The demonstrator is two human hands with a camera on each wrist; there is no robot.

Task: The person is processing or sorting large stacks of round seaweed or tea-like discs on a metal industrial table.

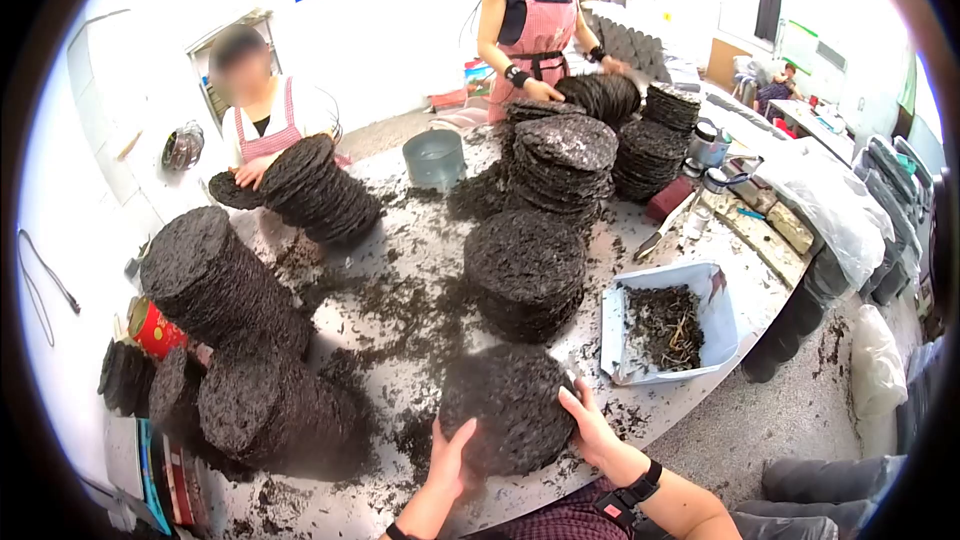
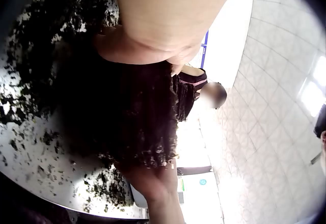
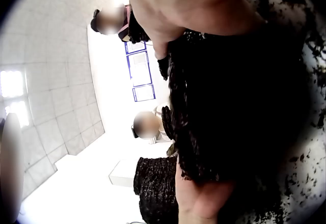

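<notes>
Between both hands is a stack of dark round dried seaweed sheets (image 1: pixel 510 410), near the table's front edge in the head view. My left hand (image 1: pixel 452 455) grips its left side, thumb along the edge. On the opposite side my right hand (image 1: pixel 592 425) holds it, thumb toward the top; most fingers of both hands are hidden. The left wrist view shows the stack's layered edge (image 2: pixel 163 127) in shadow between the hands. In the right wrist view the same rough edge (image 3: pixel 183 117) hangs under my right hand (image 3: pixel 204 10). Another round stack (image 1: pixel 525 270) stands just beyond.
Tall seaweed stacks (image 1: pixel 215 270) lean at the left, and more (image 1: pixel 565 155) stand farther back. A pale blue bin (image 1: pixel 725 340) with scraps sits at the right. Dark crumbs litter the white table (image 1: pixel 430 250). Two people in aprons handle stacks across it. A clear tub (image 1: pixel 434 162) stands between them.
</notes>
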